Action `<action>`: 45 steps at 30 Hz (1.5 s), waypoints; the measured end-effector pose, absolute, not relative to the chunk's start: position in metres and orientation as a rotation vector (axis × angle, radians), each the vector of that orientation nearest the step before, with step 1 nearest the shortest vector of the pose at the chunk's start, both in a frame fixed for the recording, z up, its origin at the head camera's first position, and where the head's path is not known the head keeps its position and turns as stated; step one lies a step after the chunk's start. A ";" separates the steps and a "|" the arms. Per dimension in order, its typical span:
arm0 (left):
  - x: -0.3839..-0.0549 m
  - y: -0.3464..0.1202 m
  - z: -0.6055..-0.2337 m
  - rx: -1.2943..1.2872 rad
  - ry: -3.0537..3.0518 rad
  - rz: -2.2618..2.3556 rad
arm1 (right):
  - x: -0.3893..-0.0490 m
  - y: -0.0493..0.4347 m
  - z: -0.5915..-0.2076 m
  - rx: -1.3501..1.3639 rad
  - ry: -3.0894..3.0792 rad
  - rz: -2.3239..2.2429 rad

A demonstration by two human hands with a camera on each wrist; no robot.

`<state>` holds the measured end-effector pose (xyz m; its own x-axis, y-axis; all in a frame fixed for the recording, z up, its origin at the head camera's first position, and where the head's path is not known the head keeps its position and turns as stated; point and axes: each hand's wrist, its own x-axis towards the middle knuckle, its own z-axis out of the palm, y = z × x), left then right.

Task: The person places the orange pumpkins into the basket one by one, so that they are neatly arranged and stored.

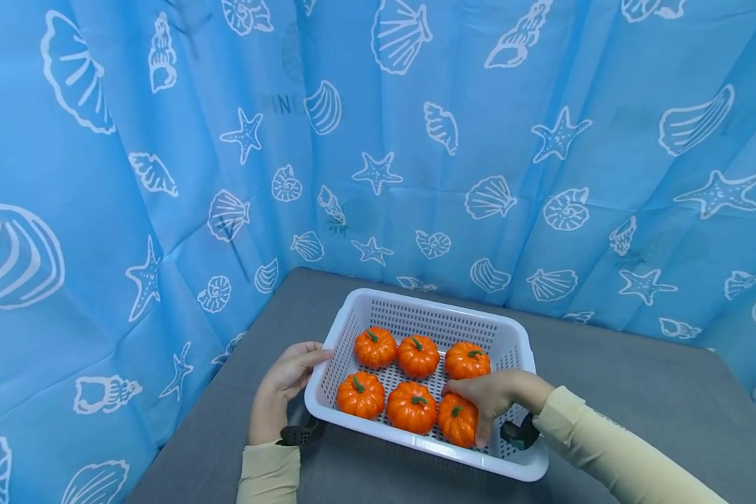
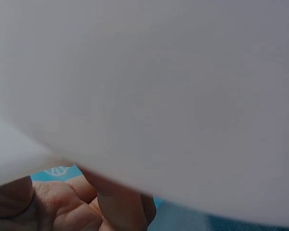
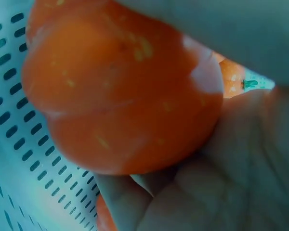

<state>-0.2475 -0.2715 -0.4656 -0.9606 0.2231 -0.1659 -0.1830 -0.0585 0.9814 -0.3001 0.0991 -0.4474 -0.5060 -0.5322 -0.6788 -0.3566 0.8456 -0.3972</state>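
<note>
A white plastic basket [image 1: 416, 439] with perforated walls holds several small orange toy pumpkins with green stems, set in two rows. My left hand [image 1: 294, 369] grips the basket's left rim, thumb over the top edge; in the left wrist view, the blurred basket wall [image 2: 149, 96] hides most of that hand's fingers [image 2: 120, 204]. Inside the basket, my right hand [image 1: 488, 397] holds the front-right pumpkin [image 1: 457, 420]. Seen from the right wrist, this pumpkin [image 3: 125, 106] sits between thumb and fingers. Beside it are the front-middle pumpkin [image 1: 411, 408] and the back-right pumpkin [image 1: 467, 361].
The basket stands on a grey table [image 1: 636, 399]. A blue curtain [image 1: 416, 126] with white shell and starfish prints surrounds the table's back and left sides. Dark wrist devices show at the left wrist [image 1: 302, 432] and right wrist [image 1: 520, 432].
</note>
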 end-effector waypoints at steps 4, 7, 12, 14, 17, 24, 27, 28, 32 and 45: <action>-0.248 -0.271 -0.466 0.041 1.940 2.102 | -0.285 0.090 -0.426 -0.586 2.161 -0.273; -0.248 -0.271 -0.467 0.034 1.939 2.100 | -0.281 0.087 -0.422 -0.559 2.175 -0.263; -0.249 -0.270 -0.467 0.040 1.930 2.099 | -0.287 0.091 -0.431 -0.563 2.185 -0.206; -0.250 -0.269 -0.467 0.045 1.928 2.099 | -0.291 0.095 -0.436 -0.566 2.187 -0.198; -0.251 -0.268 -0.467 0.050 1.924 2.097 | -0.294 0.099 -0.444 -0.581 2.188 -0.191; -0.253 -0.266 -0.470 0.052 1.917 2.091 | -0.284 0.095 -0.432 -0.559 2.186 -0.228; -0.254 -0.266 -0.471 0.050 1.915 2.091 | -0.281 0.094 -0.427 -0.554 2.191 -0.245; -0.254 -0.266 -0.471 0.055 1.919 2.086 | -0.280 0.095 -0.425 -0.553 2.191 -0.256; -0.255 -0.266 -0.473 0.032 1.928 2.075 | -0.277 0.096 -0.420 -0.519 2.188 -0.309; -0.256 -0.286 -0.469 -0.161 2.324 1.833 | -0.270 0.099 -0.393 -0.611 2.292 -0.628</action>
<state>-0.2560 -0.2856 -0.4688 -0.9785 0.0246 -0.2046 -0.1932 0.2355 0.9525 -0.2701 0.0994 -0.3932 -0.6627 -0.5750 -0.4797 -0.2502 0.7738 -0.5820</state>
